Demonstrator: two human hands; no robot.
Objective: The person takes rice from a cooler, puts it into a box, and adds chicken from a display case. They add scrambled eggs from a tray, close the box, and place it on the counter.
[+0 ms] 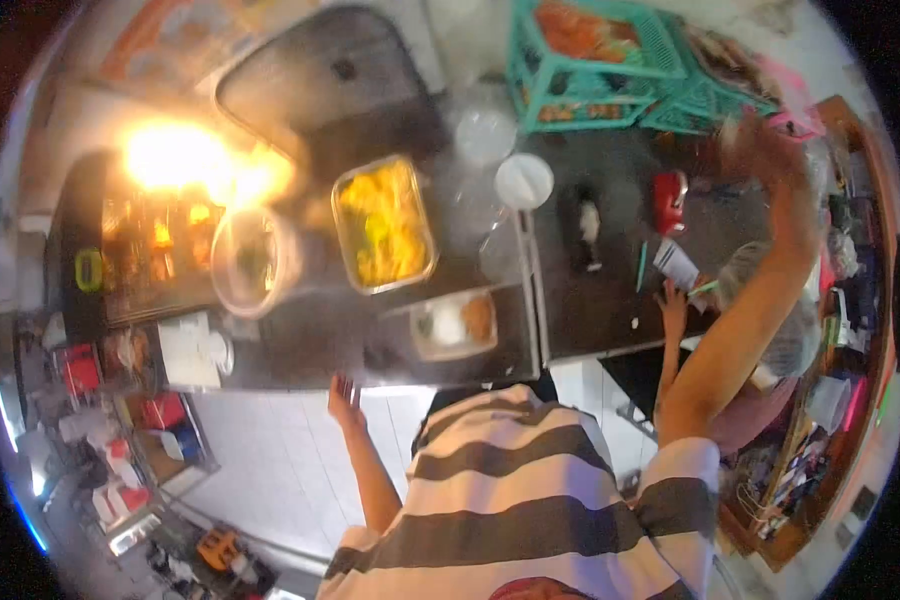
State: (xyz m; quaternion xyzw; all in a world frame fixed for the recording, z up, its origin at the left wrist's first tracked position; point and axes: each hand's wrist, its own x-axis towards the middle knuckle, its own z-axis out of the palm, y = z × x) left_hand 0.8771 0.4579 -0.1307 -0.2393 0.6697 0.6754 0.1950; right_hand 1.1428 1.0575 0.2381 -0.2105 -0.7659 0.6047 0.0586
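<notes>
My left hand (344, 403) hovers at the front edge of the dark counter (320, 350), fingers apart, nothing in it. Just beyond, a clear takeaway container (425, 338) holds what looks like white rice and orange-brown food. My right arm stretches far to the right, and my right hand (765, 152) is smeared by motion near a pink plastic bag (798, 105) and the green crates. Whether it grips anything I cannot make out. A metal tray (428, 262) of yellow food stands further back. Left of it is a clear round tub (232, 300) with greenish contents.
A co-worker in a hairnet (745, 268) sits or stands at the right; that person's hand (674, 305) is by a white paper (676, 264). Green crates (600, 85) stand at the back. Bright glare covers a tray of food (150, 245) at left. A white lidded cup (524, 181) stands mid-counter.
</notes>
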